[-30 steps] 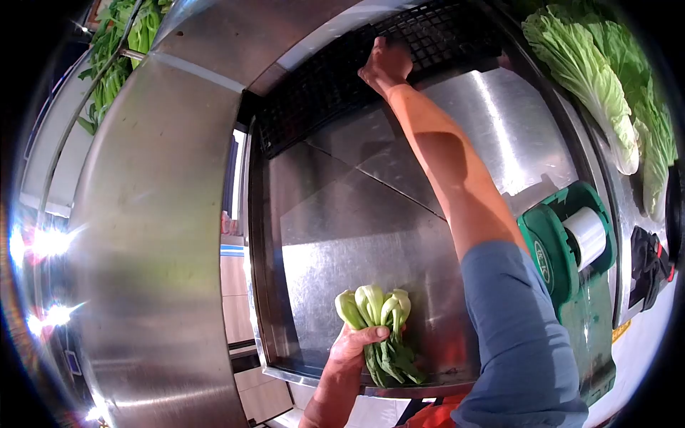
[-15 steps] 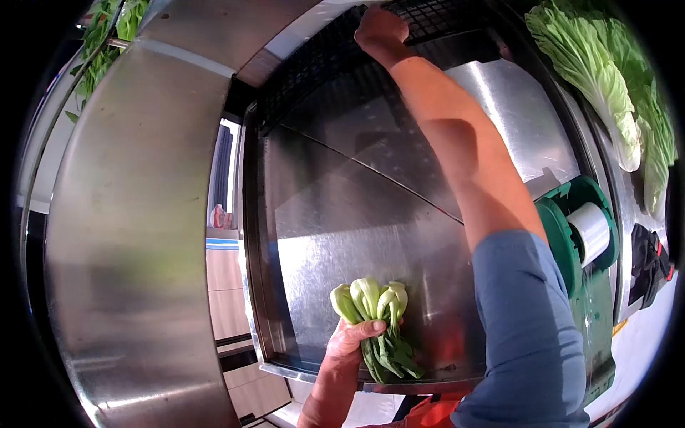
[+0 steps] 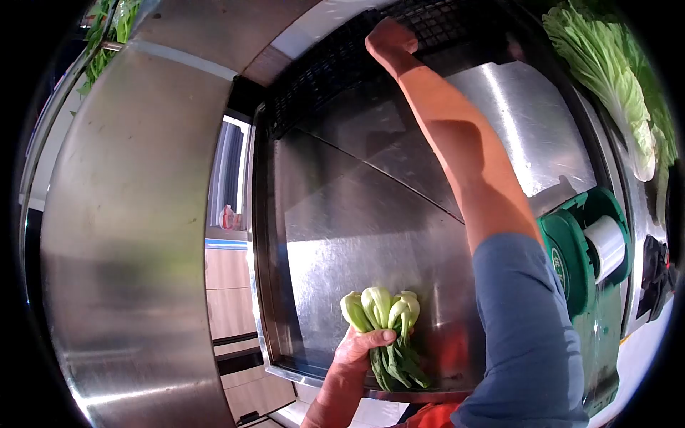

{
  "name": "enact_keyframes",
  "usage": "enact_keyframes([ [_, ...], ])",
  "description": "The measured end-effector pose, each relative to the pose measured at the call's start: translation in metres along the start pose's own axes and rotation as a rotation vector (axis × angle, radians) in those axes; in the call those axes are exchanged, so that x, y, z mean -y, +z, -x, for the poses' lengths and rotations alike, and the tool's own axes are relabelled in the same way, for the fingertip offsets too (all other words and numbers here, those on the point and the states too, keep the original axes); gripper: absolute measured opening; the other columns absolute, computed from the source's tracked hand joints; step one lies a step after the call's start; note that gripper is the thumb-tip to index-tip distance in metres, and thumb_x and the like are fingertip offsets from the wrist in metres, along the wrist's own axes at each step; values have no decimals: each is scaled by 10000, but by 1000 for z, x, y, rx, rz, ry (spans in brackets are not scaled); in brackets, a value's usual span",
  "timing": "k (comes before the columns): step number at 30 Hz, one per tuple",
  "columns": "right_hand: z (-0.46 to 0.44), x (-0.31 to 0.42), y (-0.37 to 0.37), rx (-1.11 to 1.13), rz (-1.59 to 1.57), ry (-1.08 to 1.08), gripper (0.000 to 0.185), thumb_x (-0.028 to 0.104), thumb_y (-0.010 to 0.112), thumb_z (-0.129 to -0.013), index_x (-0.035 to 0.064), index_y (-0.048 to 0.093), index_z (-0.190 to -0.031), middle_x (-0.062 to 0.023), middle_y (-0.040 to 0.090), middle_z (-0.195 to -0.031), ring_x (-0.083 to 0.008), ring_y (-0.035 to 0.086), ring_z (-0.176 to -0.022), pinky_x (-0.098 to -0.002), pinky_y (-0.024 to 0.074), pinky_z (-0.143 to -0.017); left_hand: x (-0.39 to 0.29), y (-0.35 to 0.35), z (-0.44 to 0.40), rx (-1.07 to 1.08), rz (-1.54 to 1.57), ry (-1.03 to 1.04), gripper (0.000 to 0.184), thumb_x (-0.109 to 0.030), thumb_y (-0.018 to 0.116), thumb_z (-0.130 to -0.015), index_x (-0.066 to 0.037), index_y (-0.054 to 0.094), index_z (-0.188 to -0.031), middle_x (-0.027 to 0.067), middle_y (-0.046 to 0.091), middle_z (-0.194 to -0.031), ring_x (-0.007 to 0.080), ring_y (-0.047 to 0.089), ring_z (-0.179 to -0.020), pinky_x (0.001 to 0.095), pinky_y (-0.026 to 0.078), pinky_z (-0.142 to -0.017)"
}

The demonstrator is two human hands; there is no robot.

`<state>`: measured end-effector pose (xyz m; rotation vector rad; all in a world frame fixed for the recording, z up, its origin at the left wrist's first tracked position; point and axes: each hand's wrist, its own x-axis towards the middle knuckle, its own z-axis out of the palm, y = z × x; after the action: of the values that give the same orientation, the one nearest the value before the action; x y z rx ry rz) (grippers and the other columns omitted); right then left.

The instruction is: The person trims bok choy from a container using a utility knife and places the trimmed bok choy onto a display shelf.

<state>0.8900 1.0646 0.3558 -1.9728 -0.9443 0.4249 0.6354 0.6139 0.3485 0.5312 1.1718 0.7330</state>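
My left hand (image 3: 362, 347) is closed round a bunch of bok choy (image 3: 382, 307), its thumb across the stems. The pale green bases point away from me, and the dark leaves (image 3: 399, 367) hang toward the near edge of the steel worktop (image 3: 357, 264). At full stretch, my right hand (image 3: 393, 44) is at the black plastic crate (image 3: 446, 27) along the far side. Its fingers are curled in, and whatever they may hold is hidden.
Right of my arm stands a green film dispenser (image 3: 571, 250) with a clear roll (image 3: 606, 246). Napa cabbage (image 3: 614, 93) lies beyond it at the upper right. A wide steel panel (image 3: 135, 235) fills the left, with leafy greens (image 3: 100, 68) behind it.
The view has shifted slightly, so most things sit a little lower and further right. My left hand keeps its hold on the bok choy; my right hand stays at the crate, fingers curled.
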Motion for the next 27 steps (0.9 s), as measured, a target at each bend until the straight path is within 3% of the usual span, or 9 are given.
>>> enact_keyframes([
  [5,-16,-6,4,-44,-63,-186,251,209,711,-782,72,733,-992,-192,712,-1082,-365,694,-1006,-459,553,-821,2,-1,1,-2,-27,30,586,-165,817,-661,29,578,-1159,168,667,-924,282,679,-796,381,572,-718],
  [8,-23,22,-11,150,-57,-117,293,266,632,-906,16,691,-1047,-162,717,-1048,-300,710,-929,-417,555,-708,4,-4,-1,27,-16,35,577,-169,816,-662,31,584,-1150,170,668,-920,282,678,-791,387,572,-719],
  [9,-16,38,-14,52,5,-214,256,218,613,-924,15,697,-1054,-173,717,-1042,-308,709,-933,-417,555,-709,3,-4,-1,45,-20,30,577,-164,818,-662,35,583,-1151,174,669,-917,287,679,-783,394,573,-718],
  [12,5,60,-43,-21,-85,-161,254,215,598,-935,21,694,-1069,-193,711,-1040,-323,699,-967,-438,557,-752,2,-15,-3,149,39,-29,639,-84,812,-708,12,530,-1274,126,654,-1089,249,655,-980,355,520,-890],
  [16,44,32,-49,-25,-62,-240,258,228,567,-956,18,671,-1062,-194,704,-1012,-324,685,-966,-445,539,-815,5,-2,0,4,40,65,573,-114,819,-664,41,579,-1161,188,676,-927,305,689,-796,405,592,-719],
  [18,56,6,-30,-121,-40,-202,252,222,520,-983,21,662,-1034,-192,701,-965,-294,683,-920,-432,523,-821,3,-2,-2,18,36,61,581,-96,818,-665,48,575,-1172,190,678,-934,309,692,-807,431,600,-735],
  [19,74,2,-52,-84,-48,-211,348,228,694,-818,36,686,-1108,-211,684,-1128,-372,660,-1093,-440,561,-856,5,-4,-2,26,21,66,583,-98,818,-666,49,574,-1175,189,679,-937,310,692,-809,434,600,-737],
  [21,91,-18,-45,-141,5,-275,372,177,638,-824,38,567,-1162,-224,689,-1034,-380,673,-1015,-473,560,-823,2,-8,0,86,-1,25,660,-95,826,-673,18,544,-1259,127,670,-1052,250,672,-925,367,550,-848],
  [27,156,-50,-61,-35,-43,-273,317,129,601,-871,36,571,-1173,-215,637,-1095,-386,639,-1018,-492,527,-839,3,-15,-5,164,4,35,620,-74,850,-677,-10,564,-1223,109,674,-1025,236,681,-905,356,566,-828],
])
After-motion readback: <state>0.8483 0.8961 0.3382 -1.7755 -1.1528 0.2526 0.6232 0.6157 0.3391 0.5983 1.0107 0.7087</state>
